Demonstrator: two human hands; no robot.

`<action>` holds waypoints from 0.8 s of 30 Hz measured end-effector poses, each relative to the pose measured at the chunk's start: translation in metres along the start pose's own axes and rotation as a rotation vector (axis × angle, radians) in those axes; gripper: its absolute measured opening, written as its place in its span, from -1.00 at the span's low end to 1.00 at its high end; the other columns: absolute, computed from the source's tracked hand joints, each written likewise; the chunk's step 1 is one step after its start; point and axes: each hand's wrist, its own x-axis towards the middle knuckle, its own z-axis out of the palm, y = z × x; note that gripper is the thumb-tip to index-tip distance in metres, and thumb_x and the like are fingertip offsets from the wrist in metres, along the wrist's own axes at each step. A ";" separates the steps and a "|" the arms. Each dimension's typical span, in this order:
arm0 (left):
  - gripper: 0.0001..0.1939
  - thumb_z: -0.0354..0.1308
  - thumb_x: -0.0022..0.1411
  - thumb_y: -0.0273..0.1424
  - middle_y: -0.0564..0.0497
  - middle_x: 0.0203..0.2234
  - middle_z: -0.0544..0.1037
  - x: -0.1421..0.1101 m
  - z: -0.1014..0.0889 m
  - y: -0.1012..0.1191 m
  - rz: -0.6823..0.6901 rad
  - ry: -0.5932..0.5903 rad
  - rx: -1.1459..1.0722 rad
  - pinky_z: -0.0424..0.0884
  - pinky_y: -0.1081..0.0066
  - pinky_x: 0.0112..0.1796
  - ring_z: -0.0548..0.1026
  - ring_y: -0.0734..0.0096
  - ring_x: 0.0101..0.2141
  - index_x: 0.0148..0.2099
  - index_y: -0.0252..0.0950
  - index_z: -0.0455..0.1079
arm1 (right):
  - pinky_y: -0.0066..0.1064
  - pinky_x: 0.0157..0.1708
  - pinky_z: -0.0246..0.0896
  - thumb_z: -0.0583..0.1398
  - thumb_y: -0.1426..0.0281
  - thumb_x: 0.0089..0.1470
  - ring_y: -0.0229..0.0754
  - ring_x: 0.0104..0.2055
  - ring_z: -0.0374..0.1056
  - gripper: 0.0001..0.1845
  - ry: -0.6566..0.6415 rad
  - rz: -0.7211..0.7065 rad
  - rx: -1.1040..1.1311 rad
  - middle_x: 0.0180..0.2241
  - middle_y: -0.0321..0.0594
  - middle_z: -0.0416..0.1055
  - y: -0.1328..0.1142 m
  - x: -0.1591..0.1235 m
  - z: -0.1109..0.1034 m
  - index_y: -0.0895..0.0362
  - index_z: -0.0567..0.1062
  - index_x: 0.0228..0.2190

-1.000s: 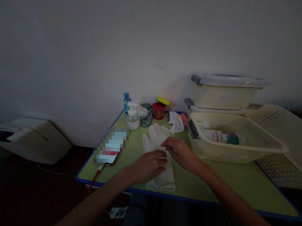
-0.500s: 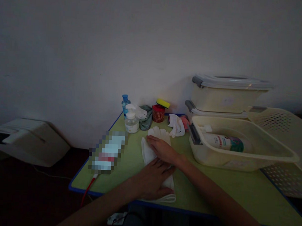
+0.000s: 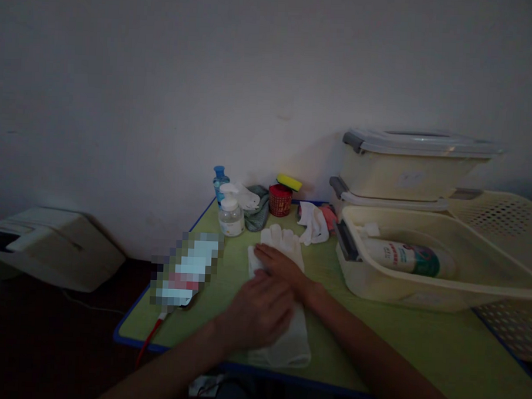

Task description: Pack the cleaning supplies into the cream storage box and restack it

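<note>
A white knitted glove [image 3: 292,345] lies flat on the table, its fingers toward the wall and its open cuff near the front edge. My right hand [image 3: 283,269] rests palm down across the upper part of the glove, fingers stretched to the left and holding nothing. Just in front of it, over the middle of the glove, is my left hand [image 3: 261,308]. Its fingers are loosely bent and slightly blurred, with nothing seen in them. Both hands hide much of the glove's middle.
Left of the glove lies a pixelated phone [image 3: 195,264] with a red cable [image 3: 149,338]. Bottles, a clear jar [image 3: 231,220], grey cloth [image 3: 257,211], red basket [image 3: 280,201], yellow sponge [image 3: 289,182] and white cloth [image 3: 312,224] stand behind. A cream basin [image 3: 389,290] holding a bottle [image 3: 404,257] is at right.
My left hand has risen from lying spread on the lower glove and moved up toward my right hand, its fingers now bent. The glove's lower part shows more. The view has shifted slightly.
</note>
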 end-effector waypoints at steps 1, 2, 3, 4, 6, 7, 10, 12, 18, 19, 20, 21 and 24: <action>-0.73 -0.16 0.24 -0.41 -0.15 -0.28 0.50 0.006 -0.007 -0.010 -0.191 0.034 0.006 0.36 0.30 -0.20 0.45 0.30 -0.24 -0.24 -0.35 0.36 | -0.22 0.16 -0.06 0.06 0.42 0.09 -0.06 0.20 0.00 -0.49 0.015 -0.018 0.005 0.12 0.14 0.13 -0.001 -0.001 -0.001 0.40 0.21 0.06; -0.75 -0.14 0.23 -0.42 -0.12 -0.32 0.50 0.012 -0.013 -0.022 -0.371 0.025 -0.005 0.37 0.34 -0.24 0.46 0.32 -0.29 -0.25 -0.35 0.36 | -0.23 0.16 -0.05 0.06 0.42 0.09 -0.07 0.19 0.02 -0.50 0.036 -0.026 0.009 0.11 0.13 0.15 -0.004 -0.002 -0.003 0.39 0.21 0.05; -0.78 -0.11 0.22 -0.42 -0.10 -0.36 0.50 0.019 -0.019 -0.035 -0.514 -0.013 -0.011 0.36 0.37 -0.28 0.46 0.34 -0.32 -0.27 -0.34 0.35 | -0.23 0.15 -0.03 0.07 0.42 0.08 -0.08 0.18 0.04 -0.51 0.060 -0.022 0.008 0.10 0.13 0.17 -0.008 -0.003 -0.005 0.38 0.22 0.04; -0.80 -0.09 0.20 -0.44 -0.09 -0.39 0.50 0.024 -0.023 -0.049 -0.616 -0.050 0.002 0.35 0.38 -0.31 0.46 0.34 -0.35 -0.30 -0.34 0.35 | -0.23 0.13 0.00 0.08 0.43 0.07 -0.07 0.16 0.07 -0.54 0.083 -0.007 -0.002 0.08 0.12 0.19 -0.013 -0.006 -0.009 0.36 0.25 0.01; -0.83 -0.05 0.18 -0.45 -0.10 -0.39 0.51 0.032 -0.025 -0.075 -0.733 -0.139 0.045 0.32 0.39 -0.30 0.46 0.32 -0.34 -0.29 -0.36 0.36 | -0.23 0.04 0.11 0.07 0.47 0.06 -0.08 0.09 0.16 -0.65 0.091 0.017 -0.043 0.02 0.10 0.25 -0.024 -0.013 -0.017 0.31 0.34 -0.08; -0.84 -0.04 0.17 -0.45 -0.11 -0.38 0.51 0.034 -0.023 -0.085 -0.764 -0.187 0.059 0.31 0.39 -0.29 0.47 0.31 -0.32 -0.28 -0.36 0.36 | -0.26 -0.02 0.16 0.05 0.49 0.06 -0.10 0.03 0.21 -0.72 0.077 0.017 -0.066 -0.03 0.05 0.29 -0.031 -0.017 -0.021 0.28 0.38 -0.15; -0.83 -0.02 0.17 -0.42 -0.13 -0.35 0.52 0.033 -0.010 -0.103 -0.827 -0.247 0.034 0.29 0.40 -0.31 0.47 0.29 -0.31 -0.25 -0.37 0.36 | -0.40 -0.27 0.22 0.02 0.49 0.09 -0.20 -0.25 0.32 -0.82 -0.030 -0.028 -0.105 -0.28 -0.11 0.39 -0.049 -0.032 -0.028 0.22 0.41 -0.32; -0.81 -0.01 0.16 -0.40 -0.13 -0.36 0.52 0.030 0.000 -0.107 -0.841 -0.238 -0.017 0.28 0.41 -0.34 0.47 0.30 -0.33 -0.21 -0.37 0.35 | -0.46 -0.37 0.16 0.01 0.47 0.11 -0.26 -0.34 0.31 -0.83 -0.101 -0.113 -0.096 -0.37 -0.19 0.39 -0.057 -0.041 -0.028 0.19 0.40 -0.37; -0.75 0.05 0.09 -0.47 0.01 -0.50 0.46 0.023 0.014 -0.112 -0.844 -0.129 -0.140 0.26 0.43 -0.39 0.44 0.37 -0.43 -0.13 -0.39 0.31 | -0.48 -0.41 0.08 -0.03 0.41 0.17 -0.31 -0.41 0.31 -0.80 -0.204 -0.290 -0.094 -0.44 -0.26 0.41 -0.066 -0.054 -0.018 0.16 0.38 -0.35; -0.73 0.06 0.07 -0.49 0.03 -0.52 0.45 0.022 0.015 -0.113 -0.850 -0.105 -0.153 0.26 0.43 -0.39 0.43 0.38 -0.44 -0.12 -0.39 0.30 | -0.48 -0.42 0.07 -0.03 0.40 0.18 -0.31 -0.42 0.31 -0.78 -0.217 -0.310 -0.109 -0.44 -0.27 0.42 -0.066 -0.055 -0.017 0.16 0.38 -0.36; -0.71 0.05 0.07 -0.51 0.05 -0.53 0.43 0.022 0.016 -0.113 -0.854 -0.083 -0.163 0.26 0.43 -0.39 0.42 0.39 -0.45 -0.11 -0.39 0.28 | -0.47 -0.43 0.07 -0.04 0.39 0.18 -0.31 -0.43 0.32 -0.77 -0.228 -0.331 -0.126 -0.44 -0.27 0.42 -0.067 -0.055 -0.016 0.16 0.38 -0.37; -0.70 0.05 0.06 -0.52 0.07 -0.54 0.42 0.021 0.017 -0.112 -0.855 -0.062 -0.172 0.26 0.43 -0.39 0.41 0.40 -0.46 -0.10 -0.39 0.27 | -0.46 -0.44 0.06 -0.04 0.37 0.19 -0.31 -0.43 0.32 -0.77 -0.236 -0.353 -0.141 -0.44 -0.27 0.43 -0.067 -0.055 -0.016 0.16 0.38 -0.37; -0.68 0.05 0.06 -0.54 0.11 -0.56 0.38 0.021 0.020 -0.109 -0.849 -0.007 -0.207 0.26 0.44 -0.40 0.39 0.43 -0.47 -0.08 -0.38 0.25 | -0.45 -0.46 0.06 -0.02 0.31 0.19 -0.31 -0.43 0.32 -0.77 -0.243 -0.412 -0.164 -0.43 -0.29 0.43 -0.068 -0.056 -0.016 0.14 0.37 -0.35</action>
